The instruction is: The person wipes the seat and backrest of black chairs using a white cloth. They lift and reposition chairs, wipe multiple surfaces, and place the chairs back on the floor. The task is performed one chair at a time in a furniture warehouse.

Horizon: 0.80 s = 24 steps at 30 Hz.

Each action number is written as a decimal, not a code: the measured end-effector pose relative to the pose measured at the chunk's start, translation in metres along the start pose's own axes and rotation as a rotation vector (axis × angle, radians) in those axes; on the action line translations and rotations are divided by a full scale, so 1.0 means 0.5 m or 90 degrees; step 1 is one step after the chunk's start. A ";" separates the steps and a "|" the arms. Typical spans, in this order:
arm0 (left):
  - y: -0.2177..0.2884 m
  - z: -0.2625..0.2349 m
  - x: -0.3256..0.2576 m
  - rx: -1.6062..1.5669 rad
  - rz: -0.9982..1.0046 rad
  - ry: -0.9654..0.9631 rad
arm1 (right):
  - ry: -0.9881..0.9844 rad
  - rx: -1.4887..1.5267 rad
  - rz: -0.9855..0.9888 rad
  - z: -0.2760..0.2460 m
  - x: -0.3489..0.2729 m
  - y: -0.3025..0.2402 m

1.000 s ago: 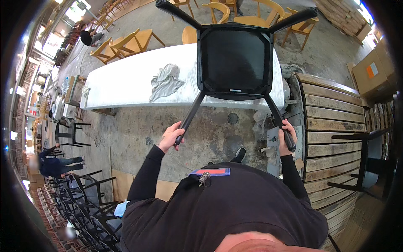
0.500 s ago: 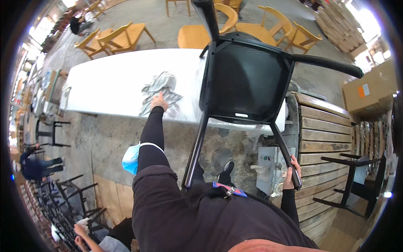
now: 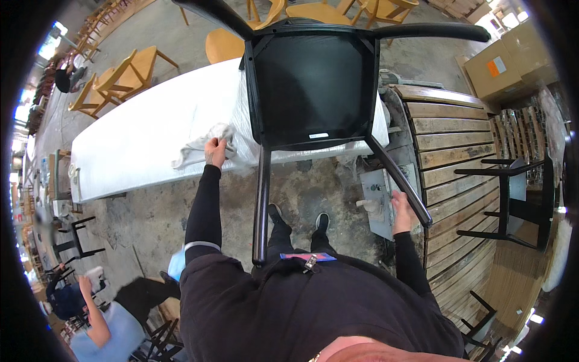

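A black chair (image 3: 310, 90) lies upside down on the wrapped white table (image 3: 151, 130), its underside facing up and its legs jutting out. My left hand (image 3: 216, 151) is closed on a crumpled light grey cloth (image 3: 196, 145), which rests on the table left of the chair. Beside the near right chair leg (image 3: 401, 181) is my right hand (image 3: 402, 212), somewhat blurred, its fingers loosely apart and not wrapped round the leg. The leg covers a little of that hand's edge.
A slatted wooden platform (image 3: 455, 142) stands at the right, with another black chair (image 3: 512, 205) beyond it. Cartons (image 3: 497, 66) are at the far right. Light wood chairs (image 3: 136, 69) stand behind the table. Another person (image 3: 108, 326) is at the lower left.
My right hand has come off the chair leg and moved up beside it. The left hand has gathered the cloth toward me. The whole view has shifted, with the chair now further left.
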<state>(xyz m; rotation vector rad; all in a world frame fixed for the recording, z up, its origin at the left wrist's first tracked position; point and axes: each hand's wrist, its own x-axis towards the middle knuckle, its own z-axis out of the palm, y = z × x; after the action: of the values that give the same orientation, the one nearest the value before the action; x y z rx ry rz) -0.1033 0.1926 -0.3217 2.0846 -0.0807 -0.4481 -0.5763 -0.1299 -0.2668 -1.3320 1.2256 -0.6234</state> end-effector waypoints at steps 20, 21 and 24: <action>0.179 -0.055 -0.718 -0.324 0.027 0.312 | -0.760 0.107 -0.469 0.307 -0.223 -0.171; 0.149 -0.031 -0.710 -0.382 -0.013 0.303 | -0.826 0.057 -0.599 0.322 -0.243 -0.179; 0.108 0.006 -0.664 -0.462 0.025 0.240 | -0.866 -0.111 -0.852 0.367 -0.311 -0.180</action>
<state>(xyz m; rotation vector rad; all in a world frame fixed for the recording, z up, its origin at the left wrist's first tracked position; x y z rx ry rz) -0.4067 0.2393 -0.1838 1.4134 0.2321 -0.0317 -0.4324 0.0604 -0.1718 -2.0449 -0.8406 -0.2794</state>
